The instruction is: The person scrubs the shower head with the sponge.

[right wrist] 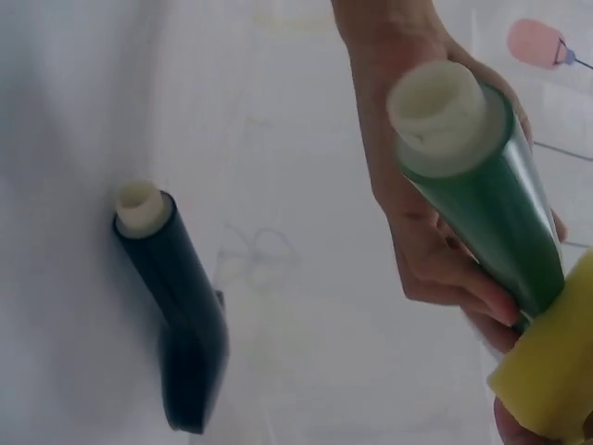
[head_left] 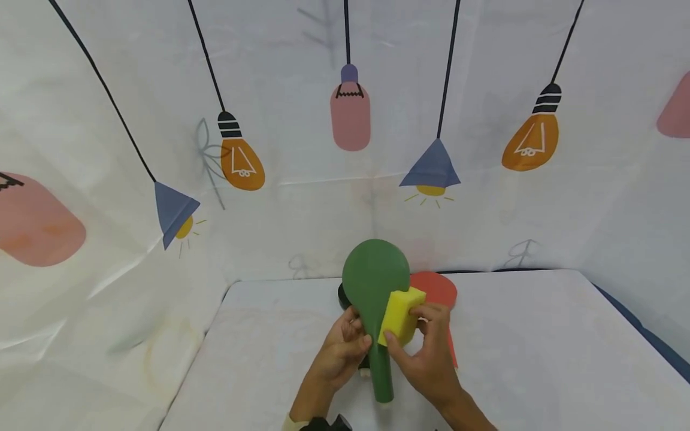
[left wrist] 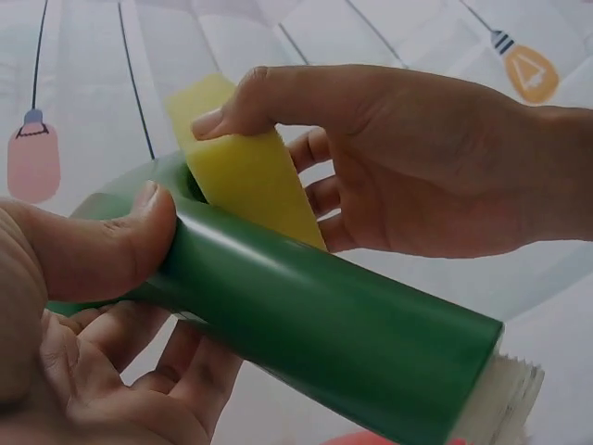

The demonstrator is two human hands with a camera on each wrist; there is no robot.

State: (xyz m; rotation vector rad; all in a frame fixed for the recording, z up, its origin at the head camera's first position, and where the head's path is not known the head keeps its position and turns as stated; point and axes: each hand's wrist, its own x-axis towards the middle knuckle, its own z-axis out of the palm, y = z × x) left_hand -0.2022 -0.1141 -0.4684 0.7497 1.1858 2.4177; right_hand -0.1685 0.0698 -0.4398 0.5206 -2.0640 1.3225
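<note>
A green paddle [head_left: 375, 269] has a round, broad head and a tubular handle with a whitish, hollow end. My left hand [head_left: 338, 352] grips it where the head narrows into the handle, thumb on the near side in the left wrist view. Between thumb and fingers, my right hand [head_left: 431, 362] pinches a yellow sponge block [head_left: 399, 316]. The sponge lies along the right side of the paddle's neck, and in the left wrist view the sponge [left wrist: 250, 176] sits right at the green surface [left wrist: 315, 297].
Behind the green paddle, a red paddle [head_left: 435, 288] lies on the white table [head_left: 539, 341]. A dark paddle [head_left: 344, 297] lies at the left, mostly hidden; its handle [right wrist: 176, 269] with a whitish hollow end shows in the right wrist view. A white sheet printed with lamps surrounds the table.
</note>
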